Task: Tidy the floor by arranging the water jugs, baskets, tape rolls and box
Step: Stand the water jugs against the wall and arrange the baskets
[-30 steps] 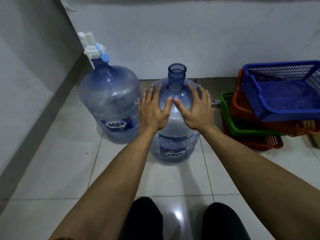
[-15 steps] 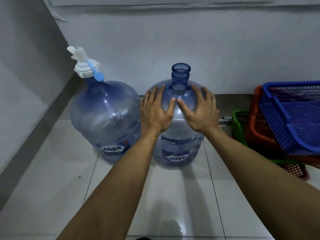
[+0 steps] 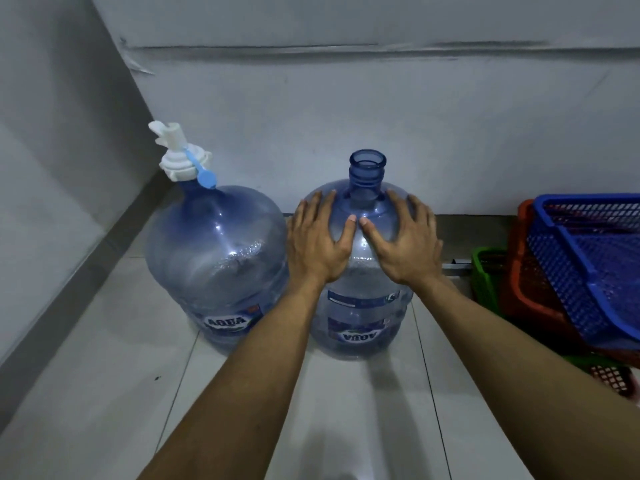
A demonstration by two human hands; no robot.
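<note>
Two blue water jugs stand upright side by side on the tiled floor near the back wall. The left jug [image 3: 214,265] carries a white pump cap [image 3: 176,157] with a light-blue lever. The right jug [image 3: 363,320] has an open neck. My left hand [image 3: 317,244] and my right hand [image 3: 403,244] lie flat on the shoulder of the right jug, fingers spread, thumbs nearly touching below its neck. Stacked baskets sit at the right: a blue basket [image 3: 588,265] on top, an orange basket [image 3: 523,271] and a green basket [image 3: 485,271] under it.
A grey wall [image 3: 346,116] runs behind the jugs and a second wall [image 3: 52,168] closes the left side, forming a corner. A red mesh basket [image 3: 609,379] pokes out at the lower right. Pale floor tiles [image 3: 104,393] stretch toward me.
The right jug has slid toward the back wall under both hands, and now stands level with the left jug. The view has tilted up.
</note>
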